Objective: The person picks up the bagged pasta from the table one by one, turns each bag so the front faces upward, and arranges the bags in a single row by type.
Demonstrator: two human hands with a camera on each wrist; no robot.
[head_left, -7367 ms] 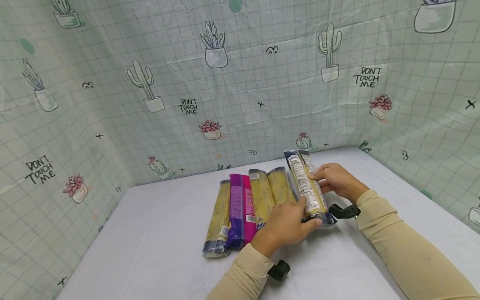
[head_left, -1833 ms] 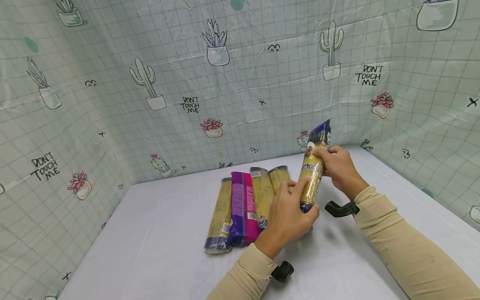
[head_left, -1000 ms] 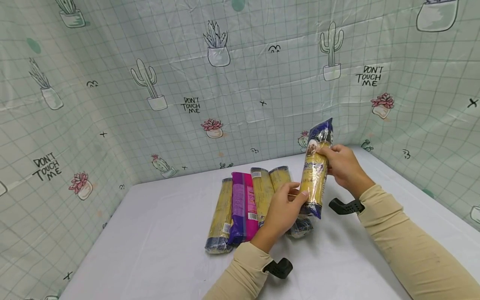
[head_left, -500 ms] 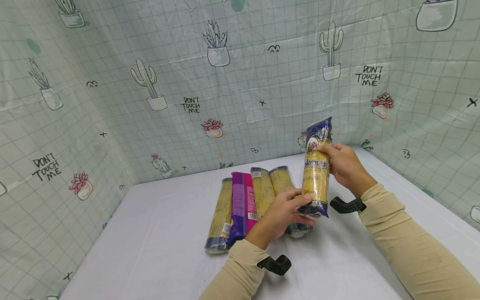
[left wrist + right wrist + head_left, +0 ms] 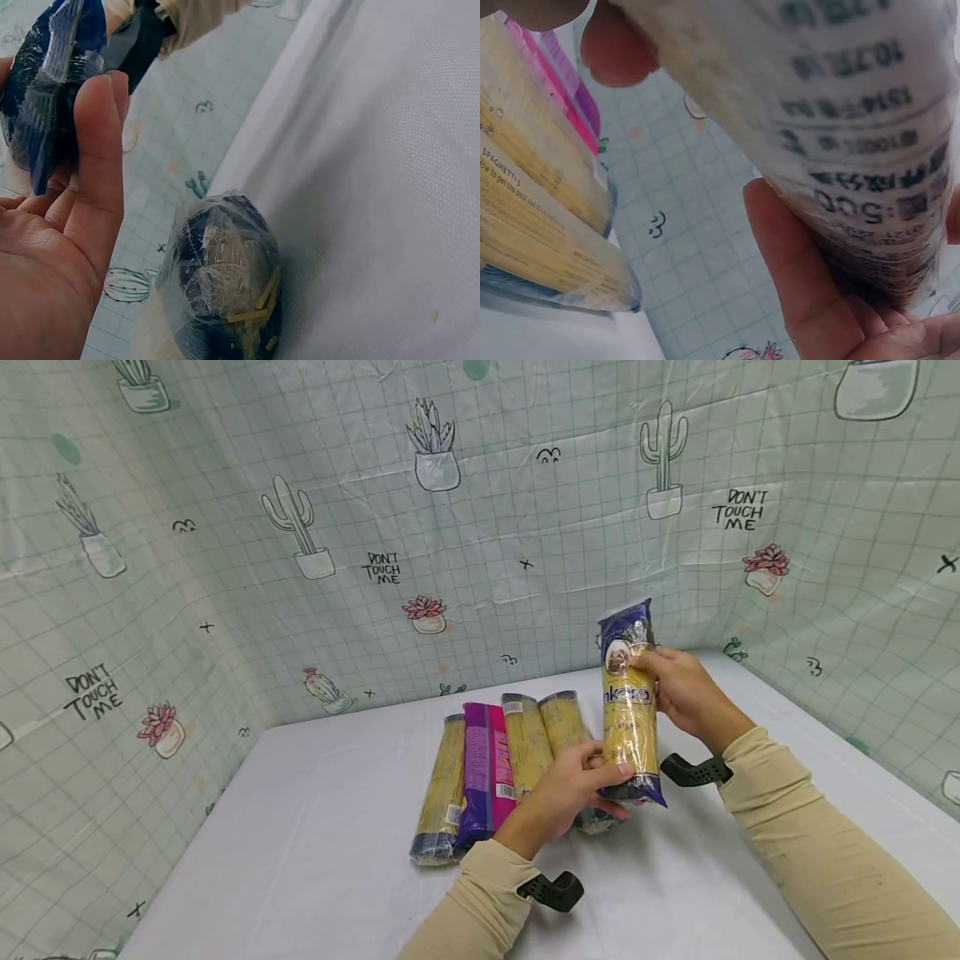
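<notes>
Packet (image 5: 628,727) in both grips, the head view showed it raised at a lean over the white worktop (image 5: 315,818). The right grip (image 5: 690,697) clasped its upper part, thumb (image 5: 649,663) across the front, and the left grip (image 5: 566,789) pinched its lower end. To its left lay three yellow packs (image 5: 527,739) and one pink pack (image 5: 483,760), before a patterned curtain (image 5: 517,510). A slip seemed the likeliest trouble, since the glossy film might slide under light pressure; if one grip loosened, the packet could swing onto the row. Hard squeezing might snap its contents. The left grip covered part of the row.

The left wrist view had the packet's blue end between thumb and fingers (image 5: 67,206), cut off at the frame's edge. Apart from it, a lying pack's clear end held short loose pieces (image 5: 259,311); a weak seal there could spill them, though its soundness was hard to judge. A yellow crumb (image 5: 435,316) lay nearby.

The right wrist view was mostly the packet's back, print blurred beyond a "500". Whose fingers cupped its dark end could not be told.
</notes>
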